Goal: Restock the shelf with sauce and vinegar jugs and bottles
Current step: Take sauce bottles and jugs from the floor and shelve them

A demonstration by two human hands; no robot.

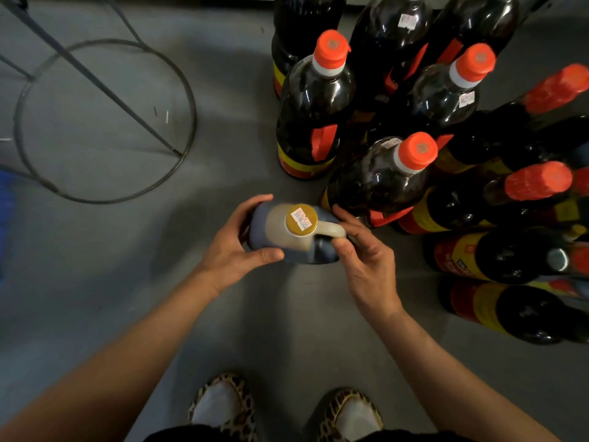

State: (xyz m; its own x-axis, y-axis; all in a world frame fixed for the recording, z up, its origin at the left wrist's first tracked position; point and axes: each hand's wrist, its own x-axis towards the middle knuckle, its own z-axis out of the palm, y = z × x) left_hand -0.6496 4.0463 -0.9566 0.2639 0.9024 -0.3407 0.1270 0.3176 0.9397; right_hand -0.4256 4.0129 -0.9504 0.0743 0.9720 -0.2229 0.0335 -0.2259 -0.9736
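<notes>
Holding the jug (294,234) above the floor (111,250), beside the red-capped bottles (382,173). My left hand (232,247) wraps its body; my right hand (360,250) pinches the handle. Best practice: hook fingers fully through handle, support the base, keep cap upward while lifting.

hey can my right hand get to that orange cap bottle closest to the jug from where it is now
Probably yes. The right hand is at the jug handle, and the nearest orange-capped bottle stands just beyond its fingertips with nothing between. That hand would have to let go of the jug first; the left hand also grips it.
</notes>
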